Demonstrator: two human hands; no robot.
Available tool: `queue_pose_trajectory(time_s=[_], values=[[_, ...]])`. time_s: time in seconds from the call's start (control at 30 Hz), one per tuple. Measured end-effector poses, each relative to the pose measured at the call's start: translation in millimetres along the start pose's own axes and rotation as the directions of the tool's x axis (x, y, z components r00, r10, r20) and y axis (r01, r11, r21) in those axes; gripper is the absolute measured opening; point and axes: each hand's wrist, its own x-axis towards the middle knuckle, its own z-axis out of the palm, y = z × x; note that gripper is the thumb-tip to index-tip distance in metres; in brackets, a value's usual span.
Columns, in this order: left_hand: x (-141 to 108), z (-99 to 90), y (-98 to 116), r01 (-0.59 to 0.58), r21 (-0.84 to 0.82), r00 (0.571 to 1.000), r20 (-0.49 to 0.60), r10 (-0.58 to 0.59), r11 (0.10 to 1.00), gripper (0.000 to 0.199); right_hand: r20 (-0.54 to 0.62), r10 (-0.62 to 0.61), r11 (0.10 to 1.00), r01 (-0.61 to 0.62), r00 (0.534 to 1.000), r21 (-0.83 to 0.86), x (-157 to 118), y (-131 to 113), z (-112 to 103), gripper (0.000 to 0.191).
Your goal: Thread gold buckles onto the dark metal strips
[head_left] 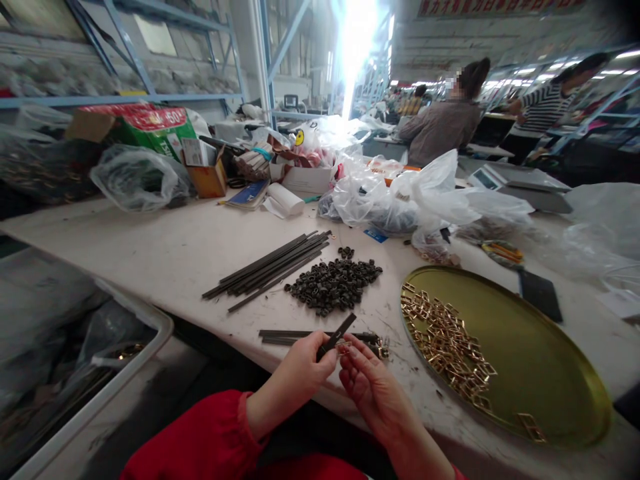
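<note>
My left hand (300, 373) pinches a thin black strip (338, 333) that points up and to the right. My right hand (370, 383) meets it at the fingertips and holds a small gold-coloured buckle (344, 347) against the strip's lower end. Both hands hover over the near edge of the white table (165, 247). A few more black strips (300, 335) and small gold buckles (383, 347) lie just behind my fingers. Red sleeves cover my forearms.
A bundle of long black strips (270, 267) and a heap of small black rings (335, 283) lie mid-table. A round brass tray (540, 353) at the right holds several gold buckles (445, 340). Plastic bags (415, 193), boxes, a grey bin (75, 373) at left, people behind.
</note>
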Motion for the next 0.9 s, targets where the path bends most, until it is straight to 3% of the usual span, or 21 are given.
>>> queue_pose_trajectory(time_s=[0.13, 0.23, 0.43, 0.5, 0.6, 0.67, 0.73, 0.8, 0.83, 0.9], values=[[-1.9, -0.8, -2.1, 0.083, -0.065, 0.996, 0.041, -0.081, 0.994, 0.018, -0.049, -0.195, 0.971, 0.186, 0.98, -0.153, -1.7, 2.8, 3.4, 0.043], [-4.5, -1.1, -0.5, 0.106, -0.097, 0.992, 0.073, -0.099, 0.99, 0.023, -0.028, -0.361, 0.89, 0.335, 0.932, -0.309, -5.1, 4.5, 6.7, 0.047], [-9.9, -2.3, 1.7, 0.098, -0.168, 0.992, 0.096, -0.082, 0.981, 0.031, 0.073, -0.526, 0.715, 0.486, 0.848, -0.502, -11.4, 8.6, 9.5, 0.044], [-10.8, -3.0, 0.2, 0.153, -0.27, 0.982, 0.145, -0.117, 0.951, 0.035, 0.126, -0.603, 0.582, 0.543, 0.788, -0.606, -12.2, 10.1, 6.5, 0.039], [-12.2, -4.7, -1.4, 0.3, -0.452, 0.939, 0.297, -0.176, 0.84, 0.043, 0.299, -0.721, 0.25, 0.638, 0.624, -0.729, -12.5, 11.6, -1.2, 0.036], [-13.0, -6.1, -1.0, 0.358, -0.529, 0.913, 0.372, -0.169, 0.77, 0.043, 0.449, -0.735, 0.022, 0.679, 0.508, -0.733, -12.2, 12.7, -6.9, 0.036], [-13.0, -7.2, 0.3, 0.398, -0.567, 0.896, 0.41, -0.173, 0.721, 0.039, 0.549, -0.707, -0.108, 0.699, 0.446, -0.707, -11.1, 14.0, -11.1, 0.036], [-12.2, -7.4, 1.5, 0.417, -0.579, 0.893, 0.407, -0.194, 0.701, 0.034, 0.542, -0.702, -0.088, 0.698, 0.463, -0.711, -9.8, 15.3, -12.4, 0.036], [-11.6, -7.2, 1.8, 0.411, -0.575, 0.898, 0.388, -0.206, 0.708, 0.032, 0.497, -0.709, -0.017, 0.692, 0.501, -0.722, -9.2, 15.6, -11.8, 0.036], [-10.0, -6.5, 1.6, 0.372, -0.542, 0.921, 0.32, -0.224, 0.754, 0.029, 0.351, -0.692, 0.223, 0.65, 0.631, -0.727, -9.1, 14.8, -8.5, 0.034]])
